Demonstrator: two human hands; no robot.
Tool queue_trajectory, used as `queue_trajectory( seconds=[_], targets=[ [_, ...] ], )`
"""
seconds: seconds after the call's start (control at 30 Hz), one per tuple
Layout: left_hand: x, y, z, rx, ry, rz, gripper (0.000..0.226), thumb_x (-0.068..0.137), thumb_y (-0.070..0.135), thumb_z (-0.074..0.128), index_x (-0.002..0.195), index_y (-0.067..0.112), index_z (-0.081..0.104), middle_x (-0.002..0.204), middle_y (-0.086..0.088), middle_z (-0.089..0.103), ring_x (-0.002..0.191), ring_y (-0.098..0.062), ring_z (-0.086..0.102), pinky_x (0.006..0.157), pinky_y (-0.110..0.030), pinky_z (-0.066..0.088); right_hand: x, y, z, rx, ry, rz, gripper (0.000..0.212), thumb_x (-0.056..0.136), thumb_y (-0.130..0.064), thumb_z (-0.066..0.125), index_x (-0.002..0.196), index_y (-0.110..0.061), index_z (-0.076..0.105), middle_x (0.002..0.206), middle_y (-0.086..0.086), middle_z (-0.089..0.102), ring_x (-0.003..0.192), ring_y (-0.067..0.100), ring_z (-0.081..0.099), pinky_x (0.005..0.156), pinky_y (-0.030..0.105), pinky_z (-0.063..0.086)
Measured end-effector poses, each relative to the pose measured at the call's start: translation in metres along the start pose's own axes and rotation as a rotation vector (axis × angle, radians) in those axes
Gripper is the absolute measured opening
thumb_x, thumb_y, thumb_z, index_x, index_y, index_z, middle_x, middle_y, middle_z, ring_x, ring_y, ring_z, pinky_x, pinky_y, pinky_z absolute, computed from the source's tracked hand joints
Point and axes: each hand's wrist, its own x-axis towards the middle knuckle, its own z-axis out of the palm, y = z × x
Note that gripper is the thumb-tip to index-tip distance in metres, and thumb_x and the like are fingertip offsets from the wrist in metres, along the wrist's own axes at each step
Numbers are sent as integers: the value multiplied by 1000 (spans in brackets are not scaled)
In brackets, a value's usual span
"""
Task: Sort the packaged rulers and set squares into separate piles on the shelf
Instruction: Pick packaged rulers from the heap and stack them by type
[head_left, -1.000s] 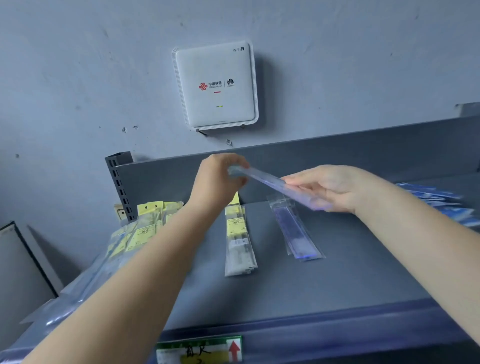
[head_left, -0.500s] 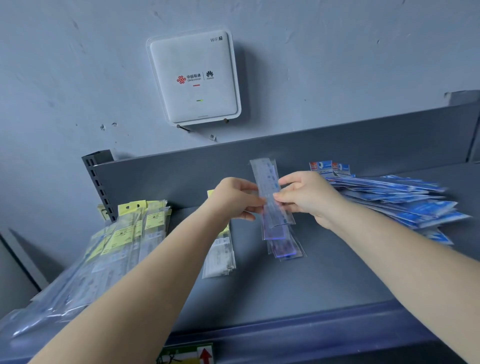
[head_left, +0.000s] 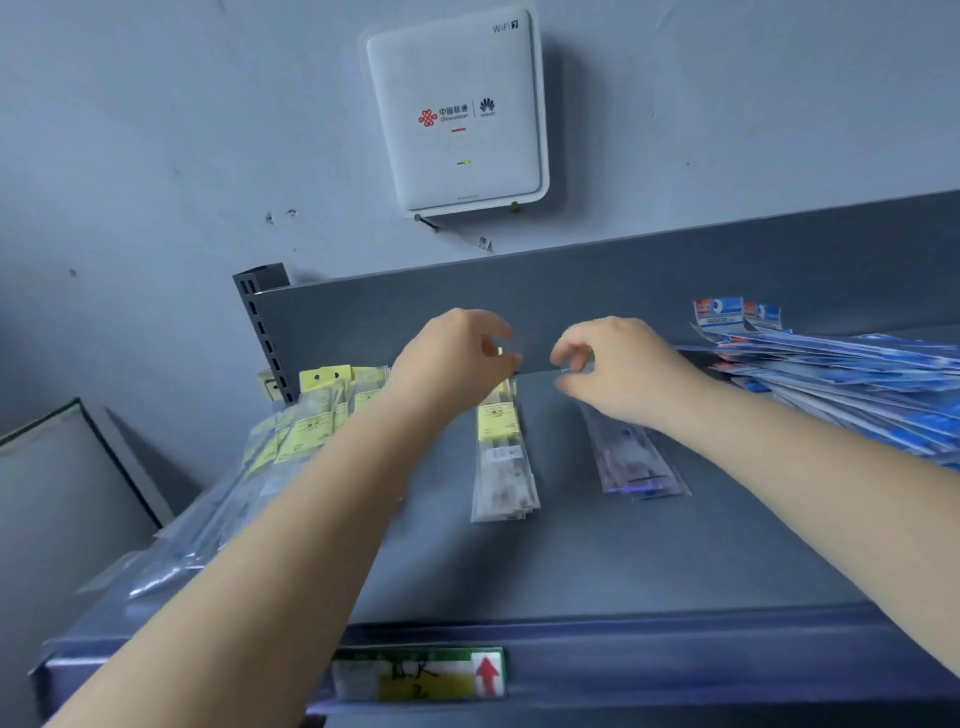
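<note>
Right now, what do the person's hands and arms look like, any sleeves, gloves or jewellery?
Both arms are bare up to the frame edge: no sleeves, gloves, watch or bracelets. The left hand and right hand show no rings or markings.

Two hands over the shelf (head_left: 597, 561) here, the left hand (head_left: 451, 364) and the right hand (head_left: 621, 371). Four groups of packets on show: a yellow-labelled heap (head_left: 291, 441) far left, too overlapped to count; one small yellow-labelled stack (head_left: 501, 457) in the middle; a purple-tinted stack (head_left: 636, 462) beside it, at least two packets; a big blue heap (head_left: 857, 384) on the right, beyond counting. One white router (head_left: 457, 111) on the wall, one label (head_left: 418, 675) on the shelf edge
</note>
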Motion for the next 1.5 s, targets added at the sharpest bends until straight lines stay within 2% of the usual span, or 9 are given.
queue_trajectory(
  seconds=[0.17, 0.37, 0.53, 0.67, 0.8, 0.93, 1.1, 1.3, 1.5],
  targets=[
    [-28, -62, -44, 11, 83, -163, 26, 87, 34, 61, 110, 22, 64, 99, 6, 63, 79, -15, 55, 73, -25, 42, 12, -58, 25, 145, -132, -59, 22, 81, -28, 68, 101, -19, 66, 88, -8, 60, 86, 11, 52, 62, 15, 38],
    [-64, -128, -65, 71, 28, -371, 48, 86, 46, 59, 122, 14, 57, 115, 1, 61, 98, -17, 56, 82, -27, 41, 22, -115, 61, 234, -332, 11, 48, 80, -43, 68, 111, -6, 63, 104, 7, 67, 90, 24, 64, 78, 31, 49],
    [-68, -144, -52, 58, -97, -475, 60, 80, 60, 59, 116, 13, 57, 110, -2, 60, 100, -20, 56, 82, -29, 42, 24, -128, 82, 94, -377, 120, 64, 84, -50, 60, 122, 0, 52, 108, 16, 65, 66, 23, 53, 55, 25, 35],
    [-65, -144, -46, 28, -74, -504, 48, 73, 61, 66, 64, 25, 35, 71, 7, 45, 77, -16, 48, 73, -30, 43, 28, -118, 92, 325, -360, 259, 61, 82, -28, 69, 123, 12, 49, 85, 13, 52, 63, 26, 46, 61, 30, 34],
    [-60, -153, -47, -22, -47, -520, 44, 70, 58, 72, 69, 23, 43, 76, 2, 48, 74, -16, 46, 69, -28, 39, 33, -110, 93, 513, -367, 327, 31, 85, -10, 63, 108, 10, 61, 64, 9, 42, 58, 21, 37, 48, 26, 29],
    [-59, -158, -51, -103, -12, -525, 66, 72, 51, 73, 119, 6, 59, 82, 3, 56, 66, -11, 52, 56, -23, 39, 31, -106, 87, 596, -343, 318, 11, 89, -2, 53, 80, -4, 59, 62, 9, 47, 49, 15, 36, 37, 19, 27],
    [-58, -162, -51, -153, 31, -520, 39, 74, 41, 76, 71, 18, 45, 74, -9, 49, 62, -21, 45, 58, -26, 34, 30, -91, 60, 636, -286, 354, 18, 85, 4, 57, 76, -10, 53, 67, 7, 61, 50, 11, 37, 32, 15, 23],
    [-59, -164, -49, -224, 119, -505, 35, 76, 36, 76, 90, 13, 54, 69, 2, 55, 61, -15, 49, 56, -26, 38, 20, -67, 30, 617, -305, 416, 22, 86, 3, 58, 75, -13, 48, 71, 9, 62, 48, 11, 41, 33, 13, 26],
    [-63, -157, -54, -444, 239, -461, 19, 80, 24, 73, 74, 12, 60, 76, -11, 67, 67, -20, 53, 54, -24, 38, 9, -52, 26, 596, -375, 420, 12, 84, 3, 61, 80, -6, 55, 67, 10, 61, 47, 11, 44, 34, 15, 30]
  ],
)
